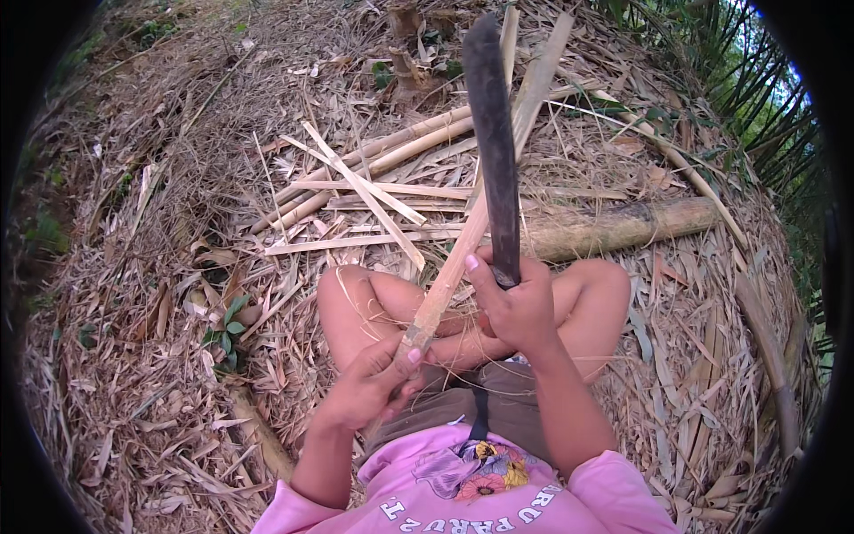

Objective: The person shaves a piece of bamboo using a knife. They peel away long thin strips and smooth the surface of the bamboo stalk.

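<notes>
My left hand [378, 378] is closed around the near end of a long bamboo strip [464, 245], thumb on top. The strip slants up and away to the right, past the far side of my crossed legs. In my right hand [518, 303] is a machete [494, 133] with a broad dark blade, pointing up and away from me. My fingers wrap its handle, which they mostly hide. The blade passes in front of the strip's far part. Thin curled bamboo shavings [369, 307] lie over my legs.
Several pale split bamboo strips [365, 191] lie crossed beyond my legs, beside whole poles [418, 147]. A thick bamboo log [623, 227] rests at the right. Dry leaves cover the ground; a cut stump [414, 80] stands at the back. Another pole [769, 356] lies far right.
</notes>
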`<state>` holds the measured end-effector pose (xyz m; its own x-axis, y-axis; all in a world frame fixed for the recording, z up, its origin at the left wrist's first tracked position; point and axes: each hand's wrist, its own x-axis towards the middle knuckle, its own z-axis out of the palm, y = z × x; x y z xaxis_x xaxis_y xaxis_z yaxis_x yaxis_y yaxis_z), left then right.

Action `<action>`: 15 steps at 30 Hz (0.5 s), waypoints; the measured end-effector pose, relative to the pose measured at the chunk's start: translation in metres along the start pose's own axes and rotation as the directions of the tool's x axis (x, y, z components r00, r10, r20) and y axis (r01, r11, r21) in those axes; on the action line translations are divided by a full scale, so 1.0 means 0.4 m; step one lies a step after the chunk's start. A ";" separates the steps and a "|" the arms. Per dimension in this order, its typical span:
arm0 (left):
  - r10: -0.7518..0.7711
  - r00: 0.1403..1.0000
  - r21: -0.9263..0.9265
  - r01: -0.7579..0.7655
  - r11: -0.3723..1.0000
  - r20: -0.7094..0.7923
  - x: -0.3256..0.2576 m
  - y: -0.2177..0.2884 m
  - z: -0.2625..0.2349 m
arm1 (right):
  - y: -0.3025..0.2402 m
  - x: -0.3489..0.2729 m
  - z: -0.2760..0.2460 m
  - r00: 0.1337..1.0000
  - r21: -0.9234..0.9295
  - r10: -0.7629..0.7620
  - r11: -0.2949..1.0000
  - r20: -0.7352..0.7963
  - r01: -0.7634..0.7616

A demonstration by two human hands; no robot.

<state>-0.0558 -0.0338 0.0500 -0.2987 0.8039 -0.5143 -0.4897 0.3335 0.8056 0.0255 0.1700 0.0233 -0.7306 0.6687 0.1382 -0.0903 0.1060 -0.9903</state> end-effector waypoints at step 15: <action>0.099 0.995 -0.341 -0.092 0.935 0.003 0.030 -0.001 0.083 | -0.008 -0.069 -0.071 0.837 -0.621 -0.437 0.568 0.329 0.540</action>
<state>-0.0320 -0.0078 0.0533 -0.3435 0.8346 -0.4307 -0.7099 0.0696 0.7009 0.0651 0.1721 0.0231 -0.7952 0.2711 0.5424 -0.0261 0.8784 -0.4773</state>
